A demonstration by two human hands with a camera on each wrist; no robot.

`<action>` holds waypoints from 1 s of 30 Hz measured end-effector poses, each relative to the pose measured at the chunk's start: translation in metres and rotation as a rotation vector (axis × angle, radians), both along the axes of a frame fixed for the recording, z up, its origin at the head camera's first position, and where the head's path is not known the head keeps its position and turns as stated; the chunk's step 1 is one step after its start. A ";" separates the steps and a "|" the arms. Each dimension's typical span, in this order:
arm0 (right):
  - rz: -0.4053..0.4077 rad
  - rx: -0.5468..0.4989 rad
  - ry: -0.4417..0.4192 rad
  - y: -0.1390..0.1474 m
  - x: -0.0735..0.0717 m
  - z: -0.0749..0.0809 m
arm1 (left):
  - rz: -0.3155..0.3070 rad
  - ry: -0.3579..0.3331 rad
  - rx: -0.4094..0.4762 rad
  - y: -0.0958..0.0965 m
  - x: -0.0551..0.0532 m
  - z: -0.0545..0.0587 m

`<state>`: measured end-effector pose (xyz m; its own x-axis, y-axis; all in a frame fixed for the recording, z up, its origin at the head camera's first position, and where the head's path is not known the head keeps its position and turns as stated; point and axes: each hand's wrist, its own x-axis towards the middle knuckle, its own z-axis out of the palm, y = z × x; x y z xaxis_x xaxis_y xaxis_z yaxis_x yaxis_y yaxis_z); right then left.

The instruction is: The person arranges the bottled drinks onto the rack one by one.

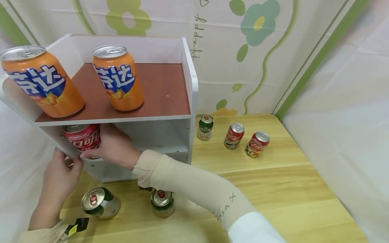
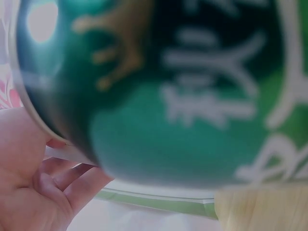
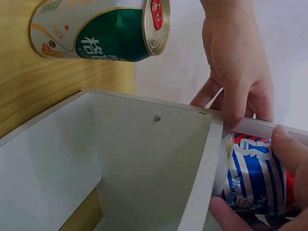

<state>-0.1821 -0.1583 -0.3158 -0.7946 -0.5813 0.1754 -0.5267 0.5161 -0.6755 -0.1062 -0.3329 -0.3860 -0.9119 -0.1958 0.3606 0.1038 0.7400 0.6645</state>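
In the head view my right hand (image 1: 117, 146) grips a red cola can (image 1: 82, 137) inside the middle compartment of a small white shelf (image 1: 190, 77), at its left end. The right wrist view shows the blue-striped side of that cola can (image 3: 255, 173), with a thumb and fingers round it. Low on the shelf's left side panel, my left hand (image 1: 62, 173) pinches the front edge between thumb and fingers. Two orange soda cans, one at the left (image 1: 45, 84) and one mid-shelf (image 1: 120, 81), stand on the reddish top board.
Below the shelf's front, two green-and-white cans, left (image 1: 104, 204) and right (image 1: 164, 206), stand on the wooden table (image 1: 288, 195). To the right of the shelf are a green can (image 1: 205, 128) and two red cans (image 1: 234, 136). Printed fabric (image 1: 218, 50) hangs behind.
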 end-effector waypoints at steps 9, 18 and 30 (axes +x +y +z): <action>-0.003 0.032 0.047 0.001 0.002 -0.001 | 0.009 0.011 -0.003 0.001 -0.002 0.001; -0.006 0.105 0.063 0.004 0.005 0.000 | 0.012 0.004 -0.019 0.003 -0.003 0.001; -0.007 0.291 0.171 0.029 0.029 0.005 | 0.007 0.008 -0.005 0.003 0.000 0.001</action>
